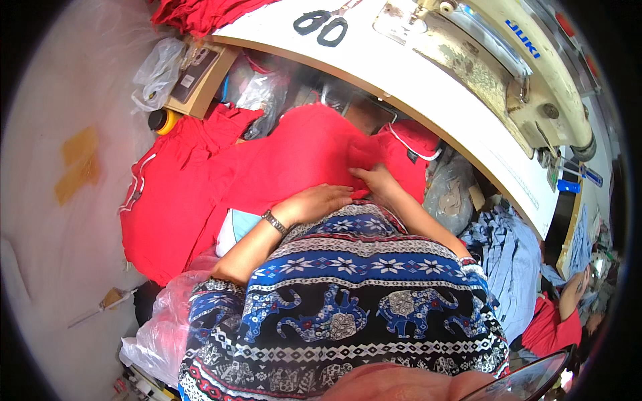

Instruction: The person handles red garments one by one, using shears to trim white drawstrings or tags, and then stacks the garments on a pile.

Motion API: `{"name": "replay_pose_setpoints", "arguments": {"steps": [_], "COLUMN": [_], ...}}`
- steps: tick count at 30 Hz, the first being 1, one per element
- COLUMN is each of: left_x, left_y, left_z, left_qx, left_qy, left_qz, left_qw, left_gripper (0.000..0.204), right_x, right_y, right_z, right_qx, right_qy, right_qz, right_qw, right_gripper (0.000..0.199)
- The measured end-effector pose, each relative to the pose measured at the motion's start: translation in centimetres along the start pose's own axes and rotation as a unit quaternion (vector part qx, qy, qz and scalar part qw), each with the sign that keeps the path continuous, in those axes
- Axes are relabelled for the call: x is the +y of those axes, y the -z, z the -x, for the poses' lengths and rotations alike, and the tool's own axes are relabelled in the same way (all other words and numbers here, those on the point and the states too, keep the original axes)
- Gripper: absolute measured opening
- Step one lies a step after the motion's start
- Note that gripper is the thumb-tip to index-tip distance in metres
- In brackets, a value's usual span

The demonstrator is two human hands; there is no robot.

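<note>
Red cloth (304, 157), apparently a garment piece, is spread over my lap and rises away from me below the table edge. My left hand (321, 202), with a watch on its wrist, lies flat on the near edge of the cloth, fingers stretched out. Close by on the right, my right hand (376, 182) pinches a fold of the same cloth between thumb and fingers; part of its grip is hidden. More red garments (170, 200) with a white drawcord hang at the left, and another red piece with white trim (404, 150) lies beyond my right hand.
A sewing machine (468, 67) stands on the white table (267, 30), with black-handled scissors (328, 27) near it. Below are a cardboard box (207, 77), a yellow bottle (165, 121) and plastic bags. Blue-grey cloth (505, 260) is piled at right, near another person's arm (572, 294).
</note>
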State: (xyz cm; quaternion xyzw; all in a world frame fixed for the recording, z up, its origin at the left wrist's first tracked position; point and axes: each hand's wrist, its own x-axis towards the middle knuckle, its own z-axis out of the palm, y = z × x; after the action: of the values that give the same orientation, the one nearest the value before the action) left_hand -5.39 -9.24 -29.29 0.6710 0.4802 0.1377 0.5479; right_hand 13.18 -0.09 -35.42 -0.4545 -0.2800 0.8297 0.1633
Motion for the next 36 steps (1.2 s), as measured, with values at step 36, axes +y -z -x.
{"name": "replay_pose_setpoints", "arguments": {"steps": [36], "left_x": [5.5], "left_y": [15.2], "left_z": [11.3], "left_qx": [0.254], "left_qy": [0.084], "left_qz": [-0.429], "left_qw": [0.863], "left_gripper": [0.04], "right_x": [-15.6], "right_y": [-11.2], "right_z": [5.6], "right_qx": [-0.096], "right_qy": [0.43], "right_qz": [0.42], "right_qw": [0.793], "right_gripper": [0.019]}}
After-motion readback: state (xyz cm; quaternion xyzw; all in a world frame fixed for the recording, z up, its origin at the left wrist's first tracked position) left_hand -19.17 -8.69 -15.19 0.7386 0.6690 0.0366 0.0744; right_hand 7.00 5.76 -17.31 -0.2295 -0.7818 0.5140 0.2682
